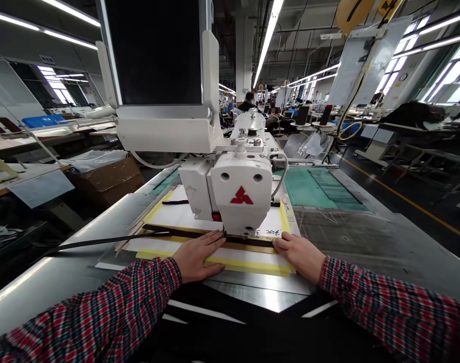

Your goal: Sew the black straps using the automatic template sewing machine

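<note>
A white sewing machine head (242,194) with a red three-diamond mark stands over a flat template (177,217) edged with yellow tape. Under the head, a long black fabric strip (252,242) lies across the template. My left hand (199,256) rests flat on the template, fingers stretched out, its fingertips at the strip just left of the needle area. At the strip's right end is my right hand (300,254), with bent fingers closed on that end; its thumb is mostly hidden. Another black strip (112,242) trails off to the left over the table edge.
A dark screen (154,50) rises above the machine at the left. Green sheets (320,189) lie on the metal table (366,252) at the right. Dark cloth (252,333) lies in front of me. A cardboard box (105,181) stands at left, thread cones (302,115) behind.
</note>
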The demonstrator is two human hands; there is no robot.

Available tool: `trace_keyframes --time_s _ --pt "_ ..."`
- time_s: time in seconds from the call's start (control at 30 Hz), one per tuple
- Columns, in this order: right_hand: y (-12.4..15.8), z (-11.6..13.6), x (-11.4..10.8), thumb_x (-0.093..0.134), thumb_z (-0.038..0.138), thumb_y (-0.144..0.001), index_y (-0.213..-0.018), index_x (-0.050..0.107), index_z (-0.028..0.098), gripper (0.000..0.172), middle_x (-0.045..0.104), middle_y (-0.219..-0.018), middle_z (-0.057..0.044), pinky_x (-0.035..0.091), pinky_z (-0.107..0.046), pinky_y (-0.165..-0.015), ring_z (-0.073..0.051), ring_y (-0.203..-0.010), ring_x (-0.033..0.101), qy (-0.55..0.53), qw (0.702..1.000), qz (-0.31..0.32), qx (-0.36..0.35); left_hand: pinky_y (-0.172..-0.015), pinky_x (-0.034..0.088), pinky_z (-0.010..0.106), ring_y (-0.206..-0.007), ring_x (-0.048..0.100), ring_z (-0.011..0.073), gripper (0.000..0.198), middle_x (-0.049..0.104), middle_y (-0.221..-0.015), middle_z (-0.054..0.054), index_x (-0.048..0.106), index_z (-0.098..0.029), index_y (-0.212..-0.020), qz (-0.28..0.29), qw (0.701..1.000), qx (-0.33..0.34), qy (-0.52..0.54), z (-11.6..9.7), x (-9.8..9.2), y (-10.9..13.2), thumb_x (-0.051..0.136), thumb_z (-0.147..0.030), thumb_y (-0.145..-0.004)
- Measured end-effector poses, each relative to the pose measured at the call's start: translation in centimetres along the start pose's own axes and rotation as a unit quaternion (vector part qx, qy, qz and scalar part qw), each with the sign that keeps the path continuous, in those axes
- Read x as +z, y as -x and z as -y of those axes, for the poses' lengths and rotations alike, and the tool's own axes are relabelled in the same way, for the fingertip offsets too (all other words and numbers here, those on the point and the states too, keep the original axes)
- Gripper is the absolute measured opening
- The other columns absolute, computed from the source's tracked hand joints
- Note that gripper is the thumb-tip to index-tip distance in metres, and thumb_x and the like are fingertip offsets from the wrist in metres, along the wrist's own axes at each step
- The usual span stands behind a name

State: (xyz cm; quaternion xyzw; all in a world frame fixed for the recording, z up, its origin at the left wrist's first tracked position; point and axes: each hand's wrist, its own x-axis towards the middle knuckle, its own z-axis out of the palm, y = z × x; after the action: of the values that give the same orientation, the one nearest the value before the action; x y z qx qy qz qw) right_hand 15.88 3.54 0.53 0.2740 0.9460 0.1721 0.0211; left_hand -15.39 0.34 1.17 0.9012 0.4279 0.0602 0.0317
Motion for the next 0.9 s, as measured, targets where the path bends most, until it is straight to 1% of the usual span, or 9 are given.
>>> trace_keyframes --time_s 0.1,0.23,0.4,0.57,0.7,0.83,0.9 --pt "-0.7 0.4 0.0 0.046 0.009 -0.089 -0.088 0.06 0.009 0.014 0.051 -0.092 -0.009 0.046 -0.032 -0.062 -0.02 -0.078 0.043 0.003 1.0 -0.004 0.001 -0.106 0.03 0.035 -0.129 0.031 0.0232 0.062 0.031 -0.141 0.008 0.037 -0.015 -0.134 -0.001 1.0 0.005 -0.002 0.7 -0.1 0.4 0.045 -0.053 -0.085" --pt "-1.6 0.9 -0.1 0.045 0.009 -0.089 -0.088 0.06 0.01 0.016 0.051 -0.091 -0.01 0.046 -0.033 -0.063 -0.02 -0.077 0.043 0.005 1.0 -0.015 -0.001 -0.107 0.029 0.034 -0.13 0.029 0.0219 0.061 0.03 -0.142 0.008 0.037 -0.014 -0.134 0.014 1.0 -0.003 -0.006 1.4 -0.4 1.0 0.046 -0.051 -0.085" --pt "-2.6 1.6 -0.1 0.045 0.01 -0.089 -0.089 0.06 0.01 0.015 0.05 -0.088 -0.009 0.046 -0.032 -0.063 -0.02 -0.076 0.042 -0.016 0.999 -0.026 0.007 -0.107 0.028 0.034 -0.13 0.03 0.0208 0.058 0.031 -0.141 0.005 0.039 -0.017 -0.134 0.015 1.0 -0.014 0.004 2.5 -0.7 1.9 0.049 -0.046 -0.084" --pt "-3.8 2.2 -0.1 0.045 0.01 -0.089 -0.091 0.06 0.009 0.015 0.051 -0.089 -0.009 0.046 -0.033 -0.064 -0.02 -0.076 0.043 -0.017 1.0 -0.021 0.01 -0.107 0.027 0.033 -0.13 0.028 0.0201 0.055 0.028 -0.143 0.003 0.036 -0.02 -0.135 0.006 1.0 -0.004 0.008 3.8 -0.7 2.9 0.047 -0.043 -0.086" --pt "-4.9 2.7 -0.3 0.043 0.008 -0.089 -0.094 0.06 0.009 0.018 0.053 -0.089 -0.009 0.047 -0.033 -0.067 -0.021 -0.08 0.045 -0.023 0.999 -0.021 0.009 -0.107 0.028 0.033 -0.131 0.027 0.0207 0.054 0.025 -0.144 0.003 0.034 -0.02 -0.136 0.014 1.0 0.0 0.012 4.8 -0.9 3.7 0.045 -0.042 -0.088" --pt "-5.5 3.3 -0.3 0.043 0.005 -0.088 -0.102 0.059 0.007 0.021 0.054 -0.096 -0.011 0.048 -0.035 -0.071 -0.024 -0.088 0.046 -0.03 0.999 -0.031 0.012 -0.107 0.027 0.035 -0.131 0.026 0.0205 0.053 0.024 -0.144 0.002 0.032 -0.022 -0.137 0.018 1.0 -0.009 0.012 5.2 -1.1 4.1 0.044 -0.042 -0.089" --pt "-5.4 3.5 -0.2 0.044 0.004 -0.086 -0.102 0.059 0.007 0.022 0.054 -0.096 -0.012 0.049 -0.037 -0.071 -0.024 -0.087 0.046 -0.035 0.998 -0.044 0.017 -0.107 0.027 0.034 -0.131 0.026 0.0204 0.053 0.025 -0.144 0.003 0.032 -0.021 -0.137 0.016 1.0 -0.004 0.015 5.0 -1.2 4.1 0.043 -0.042 -0.09"
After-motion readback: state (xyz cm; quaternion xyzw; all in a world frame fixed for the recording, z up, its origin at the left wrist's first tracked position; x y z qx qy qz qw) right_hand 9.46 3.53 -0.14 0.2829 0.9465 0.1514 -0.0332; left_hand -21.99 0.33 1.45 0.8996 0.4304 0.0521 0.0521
